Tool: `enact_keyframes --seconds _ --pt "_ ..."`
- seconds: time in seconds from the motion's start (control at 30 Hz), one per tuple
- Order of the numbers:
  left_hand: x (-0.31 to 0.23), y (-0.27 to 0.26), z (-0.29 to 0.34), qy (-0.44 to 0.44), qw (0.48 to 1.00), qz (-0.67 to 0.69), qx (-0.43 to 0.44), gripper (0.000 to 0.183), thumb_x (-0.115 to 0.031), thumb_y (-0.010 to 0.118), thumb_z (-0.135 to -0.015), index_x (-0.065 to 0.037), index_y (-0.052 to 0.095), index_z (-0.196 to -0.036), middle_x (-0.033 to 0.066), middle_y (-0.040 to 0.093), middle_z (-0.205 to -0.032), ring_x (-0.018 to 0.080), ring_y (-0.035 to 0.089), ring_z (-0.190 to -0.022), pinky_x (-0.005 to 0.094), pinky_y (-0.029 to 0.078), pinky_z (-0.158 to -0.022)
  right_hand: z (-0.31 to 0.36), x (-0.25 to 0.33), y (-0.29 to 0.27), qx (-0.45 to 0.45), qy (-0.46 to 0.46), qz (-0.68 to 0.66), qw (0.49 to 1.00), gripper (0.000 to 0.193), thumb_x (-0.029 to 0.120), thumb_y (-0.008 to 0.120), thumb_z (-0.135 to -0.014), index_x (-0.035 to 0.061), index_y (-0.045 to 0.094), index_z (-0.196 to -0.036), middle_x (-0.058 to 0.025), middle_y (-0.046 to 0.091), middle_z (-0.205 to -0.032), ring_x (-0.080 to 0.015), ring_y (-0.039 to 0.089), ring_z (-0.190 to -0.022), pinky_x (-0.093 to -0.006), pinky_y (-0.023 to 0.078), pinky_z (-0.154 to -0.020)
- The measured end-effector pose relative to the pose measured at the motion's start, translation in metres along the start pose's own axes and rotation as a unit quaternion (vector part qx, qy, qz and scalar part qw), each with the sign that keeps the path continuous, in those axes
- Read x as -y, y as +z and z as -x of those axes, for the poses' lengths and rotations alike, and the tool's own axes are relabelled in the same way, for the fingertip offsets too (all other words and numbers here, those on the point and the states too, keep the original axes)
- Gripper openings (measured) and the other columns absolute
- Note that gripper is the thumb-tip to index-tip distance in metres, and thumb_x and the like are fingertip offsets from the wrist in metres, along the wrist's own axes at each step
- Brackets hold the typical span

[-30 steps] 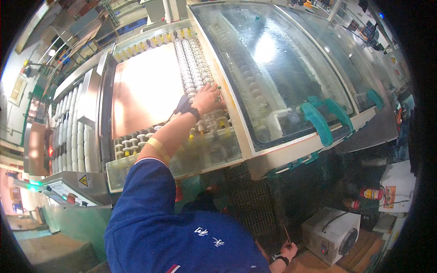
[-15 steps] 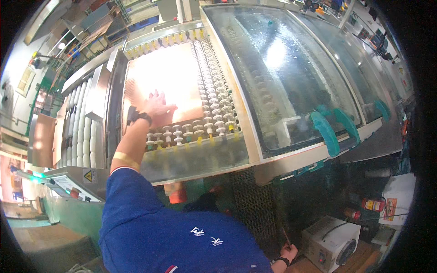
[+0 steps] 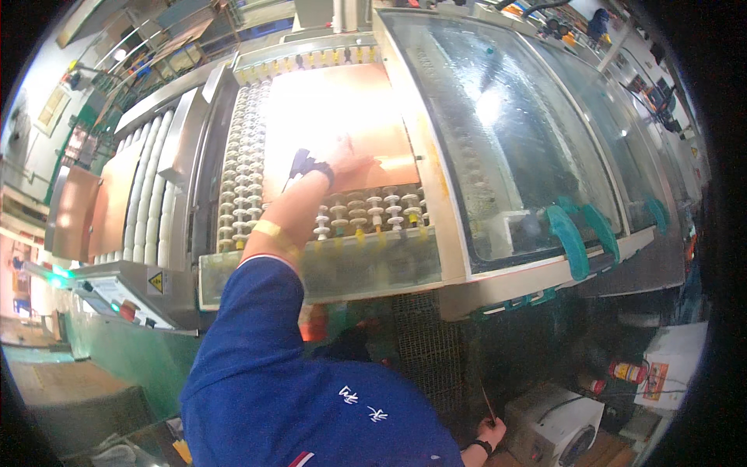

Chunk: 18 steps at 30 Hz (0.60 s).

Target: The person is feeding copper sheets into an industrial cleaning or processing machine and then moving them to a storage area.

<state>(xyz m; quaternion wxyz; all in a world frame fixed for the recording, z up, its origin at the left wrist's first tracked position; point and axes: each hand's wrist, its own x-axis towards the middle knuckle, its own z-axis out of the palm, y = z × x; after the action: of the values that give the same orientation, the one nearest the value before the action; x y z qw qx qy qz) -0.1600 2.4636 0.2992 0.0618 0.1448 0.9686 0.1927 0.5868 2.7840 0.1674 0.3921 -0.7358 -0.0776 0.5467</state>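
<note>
My left hand, with a dark band at its wrist, rests on a copper-coloured sheet. Its fingers look spread, though glare washes out part of them and much of the sheet. Under the sheet run rows of small white roller wheels, bare at its left and along its near edge. Low at the right, my right hand is closed around a thin, brownish, stick-like thing; its full shape cannot be made out.
Right of the rollers lies a wet glass cover with green handles. At left, another copper sheet lies on white rollers above a control panel. A boxy white machine stands beside my right hand.
The sheet under my left hand has moved right along the wheels, and the hand has moved with it. The other copper sheet has advanced right onto its rollers. My right hand keeps its grip.
</note>
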Motion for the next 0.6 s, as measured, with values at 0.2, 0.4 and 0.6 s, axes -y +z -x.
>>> enact_keyframes --seconds 0.2,0.4,0.6 --pt "0.041 0.054 -0.027 0.045 0.993 0.07 -0.084 0.076 -0.049 0.059 -0.074 0.003 0.036 -0.125 0.0247 0.034 -0.129 0.0367 0.037 -0.116 0.0422 0.033 -0.095 -0.042 -0.005 -0.006 0.006 -0.098 0.086 0.991 0.019 0.011 0.043 -0.087 0.0012 0.046 -0.104 -0.0141 0.044 -0.096 -0.0214 0.043 -0.074 -0.0348 0.04 -0.06" --pt "0.014 -0.051 0.116 0.15 0.983 0.089 -0.066 0.058 -0.035 0.058 -0.08 0.002 0.043 -0.121 0.0217 0.045 -0.123 0.0301 0.045 -0.112 0.0357 0.038 -0.092 0.094 0.007 0.028 0.082 -0.145 0.395 0.904 0.034 0.01 0.038 -0.089 -0.0036 0.04 -0.12 -0.018 0.047 -0.101 -0.0225 0.048 -0.082 -0.033 0.044 -0.068" --pt "0.059 -0.076 0.294 0.071 0.948 0.27 -0.154 0.046 -0.031 0.059 -0.079 0.002 0.053 -0.111 0.0204 0.054 -0.111 0.0296 0.051 -0.106 0.0357 0.041 -0.088 0.013 0.013 0.009 0.187 -0.486 0.702 0.487 0.021 0.011 0.051 -0.083 -0.0102 0.051 -0.082 -0.0074 0.049 -0.069 -0.0163 0.045 -0.061 -0.0334 0.04 -0.054"
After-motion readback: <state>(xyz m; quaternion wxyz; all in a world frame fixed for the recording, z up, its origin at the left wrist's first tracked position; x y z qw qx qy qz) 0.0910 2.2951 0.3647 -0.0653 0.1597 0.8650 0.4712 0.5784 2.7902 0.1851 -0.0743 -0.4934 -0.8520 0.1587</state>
